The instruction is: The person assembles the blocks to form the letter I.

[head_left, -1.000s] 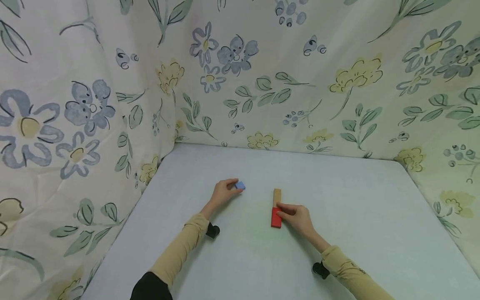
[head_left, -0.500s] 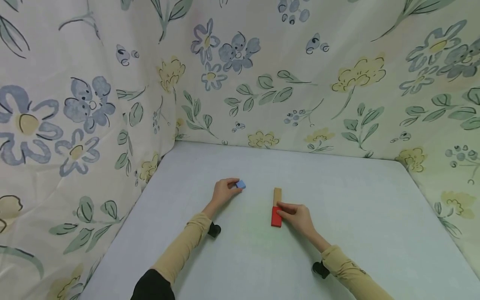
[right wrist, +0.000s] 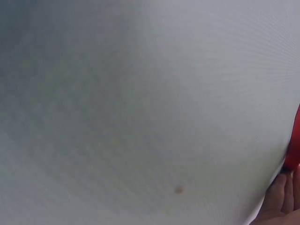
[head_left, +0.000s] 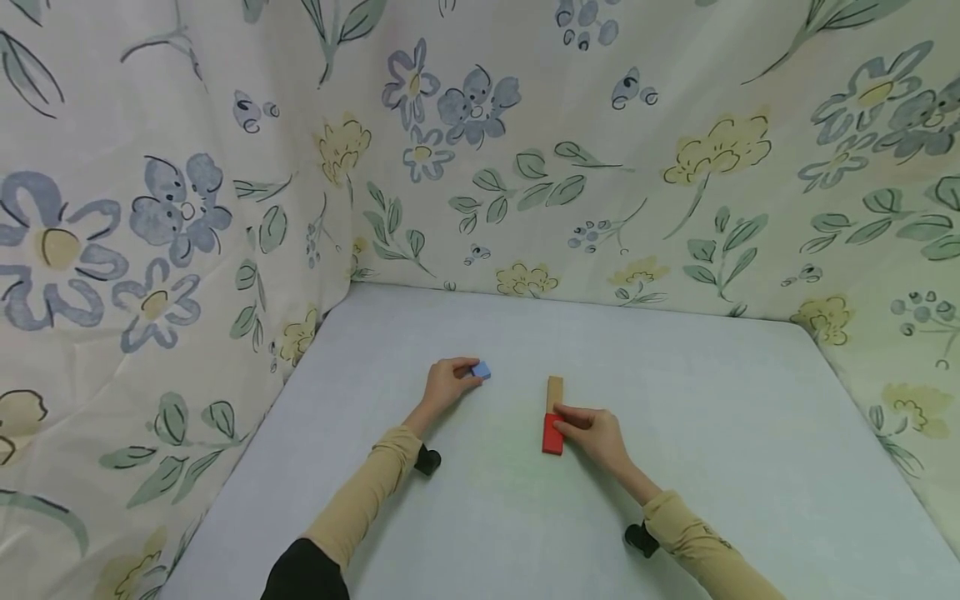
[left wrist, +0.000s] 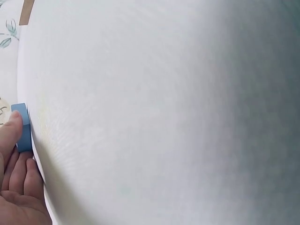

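Between thumb and fingers, my left hand [head_left: 446, 382] pinches a small blue block [head_left: 482, 370] on the table; the left wrist view shows the blue block [left wrist: 23, 136] under the thumb. Farther right, my right hand [head_left: 596, 432] holds a red rectangular block [head_left: 552, 437] by its right side, near its far end. Directly beyond the red block lies a tan wooden block [head_left: 555, 392], in line with it and seemingly touching. Only an edge of the red block [right wrist: 294, 145] shows in the right wrist view, above the fingers.
A white table [head_left: 720, 417] lies under both hands. Flowered cloth [head_left: 525, 150] hangs along its back and sides. Black wrist cameras sit below each forearm, the left one [head_left: 428, 460] and the right one [head_left: 641, 540]. A brown strip [left wrist: 26, 11] shows in the left wrist view.
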`<act>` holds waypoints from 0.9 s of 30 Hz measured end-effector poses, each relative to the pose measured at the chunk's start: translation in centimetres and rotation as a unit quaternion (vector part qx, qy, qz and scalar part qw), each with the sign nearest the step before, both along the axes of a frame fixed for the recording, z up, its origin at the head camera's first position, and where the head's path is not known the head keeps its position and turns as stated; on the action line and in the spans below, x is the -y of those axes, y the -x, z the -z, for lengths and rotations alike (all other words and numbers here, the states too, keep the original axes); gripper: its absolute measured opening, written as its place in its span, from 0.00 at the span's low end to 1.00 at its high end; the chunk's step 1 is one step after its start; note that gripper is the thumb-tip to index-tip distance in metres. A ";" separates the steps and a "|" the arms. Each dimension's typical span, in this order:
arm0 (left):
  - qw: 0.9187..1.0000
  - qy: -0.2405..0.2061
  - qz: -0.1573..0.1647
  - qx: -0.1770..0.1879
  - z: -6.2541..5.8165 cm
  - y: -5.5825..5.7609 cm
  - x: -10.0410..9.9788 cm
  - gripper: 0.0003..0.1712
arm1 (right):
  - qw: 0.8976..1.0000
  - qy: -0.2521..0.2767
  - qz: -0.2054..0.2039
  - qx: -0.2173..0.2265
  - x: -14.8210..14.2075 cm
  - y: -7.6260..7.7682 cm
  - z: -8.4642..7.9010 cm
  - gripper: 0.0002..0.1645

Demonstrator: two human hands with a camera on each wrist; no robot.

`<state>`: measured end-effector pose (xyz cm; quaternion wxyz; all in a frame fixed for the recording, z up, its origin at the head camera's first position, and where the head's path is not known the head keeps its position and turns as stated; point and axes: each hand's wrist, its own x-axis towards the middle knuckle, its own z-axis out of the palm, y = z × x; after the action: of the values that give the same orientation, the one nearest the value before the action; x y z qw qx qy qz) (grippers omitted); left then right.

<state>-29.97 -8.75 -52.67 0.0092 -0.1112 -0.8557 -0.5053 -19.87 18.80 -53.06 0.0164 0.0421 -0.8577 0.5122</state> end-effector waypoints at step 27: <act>0.999 0.010 -0.005 0.034 -0.5 0.0 0.0 0.21 | 1.000 0.005 0.000 0.005 0.0 -0.1 -0.1 0.21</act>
<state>-29.93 -8.75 -52.16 -0.0180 -0.0896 -0.8610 -0.5003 -19.72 18.84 -52.93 0.0119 0.0391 -0.8553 0.5166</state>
